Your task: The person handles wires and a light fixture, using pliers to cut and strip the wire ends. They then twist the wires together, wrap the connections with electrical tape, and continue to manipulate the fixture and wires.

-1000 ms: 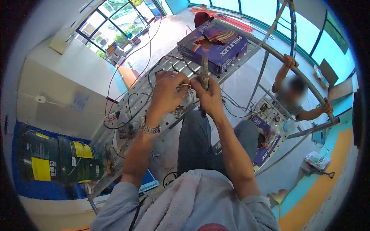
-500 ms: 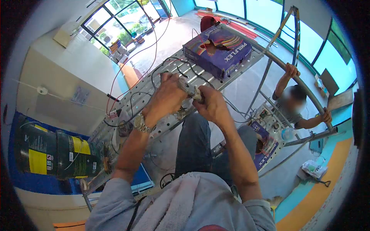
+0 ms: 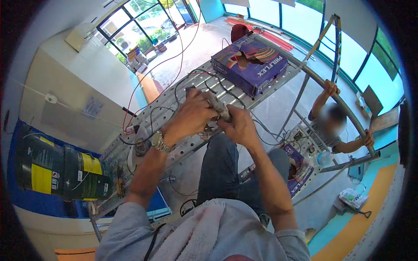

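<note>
My left hand [image 3: 192, 114], with a metal watch at the wrist, is closed around a dusty grey-white piece [image 3: 221, 108] whose kind I cannot make out. A small dark part shows past the knuckles. Thumb and fingers of my right hand [image 3: 240, 127] pinch the near end of the same piece. Both hands are above my knees, over the edge of a perforated metal scaffold plank [image 3: 174, 150]. Black cable [image 3: 233, 90] lies on the plank just beyond the hands.
A purple PHILFLEX box [image 3: 248, 65] with a torn top stands on the plank. Red wires [image 3: 180, 54] hang down at left. Dark buckets [image 3: 65, 169] stand at left. To the right, a co-worker [image 3: 328, 119] grips the scaffold's curved pipe [image 3: 348, 104]; another PHILFLEX box [image 3: 300, 172] lies lower.
The piece between my hands has turned and more of it shows. My right hand has shifted slightly down. The whole view has tilted a little.
</note>
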